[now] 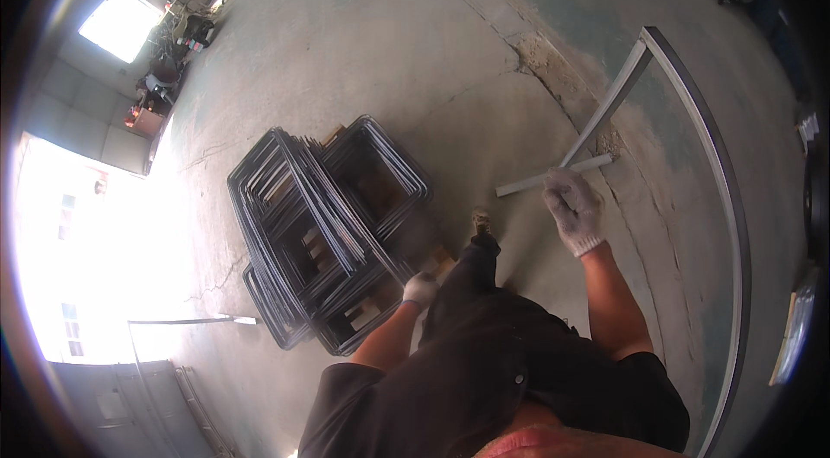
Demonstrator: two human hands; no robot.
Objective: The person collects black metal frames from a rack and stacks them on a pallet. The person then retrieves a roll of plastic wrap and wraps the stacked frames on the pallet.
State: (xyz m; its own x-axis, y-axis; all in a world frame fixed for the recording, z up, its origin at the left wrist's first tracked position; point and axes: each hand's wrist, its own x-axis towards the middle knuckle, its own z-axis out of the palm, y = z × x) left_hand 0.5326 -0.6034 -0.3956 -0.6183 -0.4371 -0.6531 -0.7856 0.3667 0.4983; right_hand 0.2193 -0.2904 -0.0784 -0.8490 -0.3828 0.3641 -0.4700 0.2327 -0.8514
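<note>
The right hand (574, 211), in a white knit glove, is closed around one bar of a large grey metal frame (692, 86), gripping near the end where a short cross-piece juts out to the left. From the hand, the frame runs up and away to a corner, and its long side then sweeps down the right of the view in a curve bent by the lens; how far it clears the concrete floor (415, 51) cannot be told. The left hand (420, 289), also gloved in white, hangs low beside the person's dark trousers, just at the near edge of a stack of dark frames (320, 233); it looks loosely curled, but whether it touches or holds anything there is too small and blurred to say. The stack lies flat on the floor to the person's left, its rectangles fanned slightly askew, with pale wooden blocks showing through the gaps. Another thin frame (186, 320) stands by the bright doorway at lower left. The two hands are well apart.
</note>
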